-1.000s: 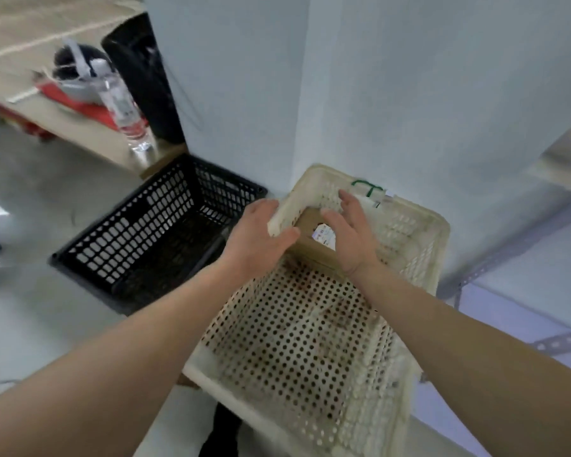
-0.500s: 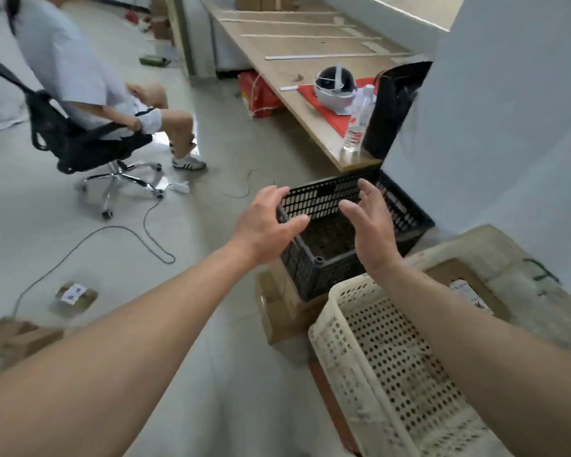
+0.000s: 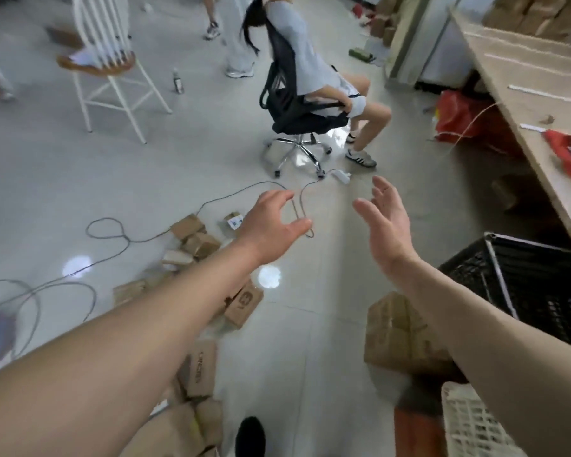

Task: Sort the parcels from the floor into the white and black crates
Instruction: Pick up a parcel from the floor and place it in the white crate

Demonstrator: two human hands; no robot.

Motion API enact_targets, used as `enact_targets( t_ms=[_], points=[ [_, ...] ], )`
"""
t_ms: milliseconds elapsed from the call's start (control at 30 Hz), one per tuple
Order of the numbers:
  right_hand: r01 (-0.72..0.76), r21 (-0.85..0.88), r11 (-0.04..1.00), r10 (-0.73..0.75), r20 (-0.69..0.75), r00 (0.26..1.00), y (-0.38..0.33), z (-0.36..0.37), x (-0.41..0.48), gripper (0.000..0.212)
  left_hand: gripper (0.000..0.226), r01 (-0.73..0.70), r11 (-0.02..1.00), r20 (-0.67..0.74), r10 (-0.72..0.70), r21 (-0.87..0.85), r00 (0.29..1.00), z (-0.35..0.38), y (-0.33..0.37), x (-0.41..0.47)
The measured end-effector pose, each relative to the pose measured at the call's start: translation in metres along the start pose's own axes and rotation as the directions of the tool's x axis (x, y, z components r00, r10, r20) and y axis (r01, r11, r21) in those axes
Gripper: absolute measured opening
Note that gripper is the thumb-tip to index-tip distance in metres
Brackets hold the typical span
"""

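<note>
My left hand [image 3: 271, 222] and right hand [image 3: 384, 222] reach out over the glossy pale floor [image 3: 63, 179], fingers spread and holding nothing. Brown cardboard parcels [image 3: 195, 237], boxy with printed lettering and white labels, lie scattered at near left under my left forearm. A bigger, creased carton [image 3: 399, 331] sits near right, just beside the black crate [image 3: 534, 285] of rigid lattice plastic. The white crate's [image 3: 468, 423] perforated corner shows at the nearest right edge. A thin cable [image 3: 112, 230] loops across the floor.
</note>
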State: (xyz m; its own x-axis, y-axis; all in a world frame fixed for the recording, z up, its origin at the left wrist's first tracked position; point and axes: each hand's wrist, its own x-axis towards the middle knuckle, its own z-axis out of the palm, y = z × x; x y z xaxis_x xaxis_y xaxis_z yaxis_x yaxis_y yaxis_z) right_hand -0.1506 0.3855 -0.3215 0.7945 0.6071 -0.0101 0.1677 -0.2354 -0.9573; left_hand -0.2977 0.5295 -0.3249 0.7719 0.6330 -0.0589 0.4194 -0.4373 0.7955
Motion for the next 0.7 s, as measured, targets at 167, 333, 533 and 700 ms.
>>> enact_targets(
  t_ms=[167,333,533,700],
  points=[
    [0.032,0.031,0.999,-0.038,0.217,0.975,-0.024,0.105,0.008,0.076,0.069,0.164,0.986,-0.167,-0.166,-0.023,0.972,-0.075,-0.07,-0.03],
    [0.05,0.033,0.998,-0.059,0.393,0.918,-0.033,0.192,0.013,0.076,0.066,0.308,0.949,-0.291,-0.313,-0.064,0.904,-0.124,-0.134,-0.065],
    [0.057,0.015,0.998,-0.055,0.592,0.804,-0.025,0.282,0.024,0.074,0.066,0.488,0.854,-0.413,-0.516,-0.18,0.751,-0.162,-0.195,-0.105],
    [0.022,-0.002,1.0,-0.014,0.756,0.655,-0.015,0.354,0.022,0.077,0.065,0.605,0.747,-0.497,-0.65,-0.277,0.575,-0.179,-0.23,-0.137]
  ],
)
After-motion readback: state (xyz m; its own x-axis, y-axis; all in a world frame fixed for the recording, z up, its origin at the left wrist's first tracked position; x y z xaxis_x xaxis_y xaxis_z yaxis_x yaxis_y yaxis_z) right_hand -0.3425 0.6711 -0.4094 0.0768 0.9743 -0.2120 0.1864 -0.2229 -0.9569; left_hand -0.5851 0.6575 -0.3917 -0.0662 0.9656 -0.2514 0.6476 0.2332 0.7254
